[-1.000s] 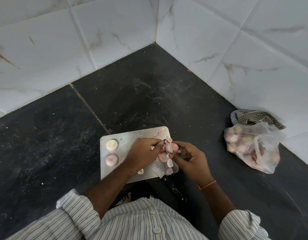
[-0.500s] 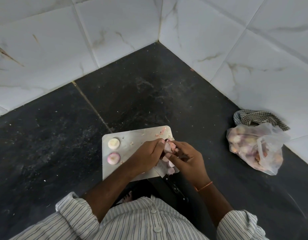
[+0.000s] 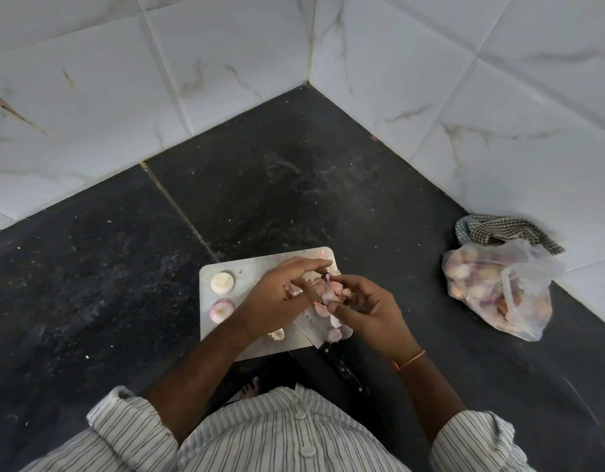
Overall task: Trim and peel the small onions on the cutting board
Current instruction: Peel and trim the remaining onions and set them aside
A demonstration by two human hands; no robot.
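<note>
A small onion (image 3: 330, 289) with loose pink skin sits between both hands above the right part of the steel cutting board (image 3: 257, 267). My left hand (image 3: 277, 298) holds it from the left, index finger stretched over it. From the right, my right hand (image 3: 369, 311) pinches the onion's skin between thumb and fingertips. Two peeled onions, one pale (image 3: 222, 281) and one pinkish (image 3: 221, 310), lie on the board's left side. A knife (image 3: 345, 369) lies under the hands with its blade on the board and pink peels (image 3: 335, 333) on it.
A clear plastic bag of unpeeled onions (image 3: 495, 291) lies on the dark floor to the right, against a checked cloth (image 3: 505, 229). White tiled walls meet in a corner ahead. Another onion piece (image 3: 277, 333) lies near the board's front edge.
My left hand's fingers have lifted and spread over the onion, and more skin stands loose from it. The knife and the two peeled onions have not moved.
</note>
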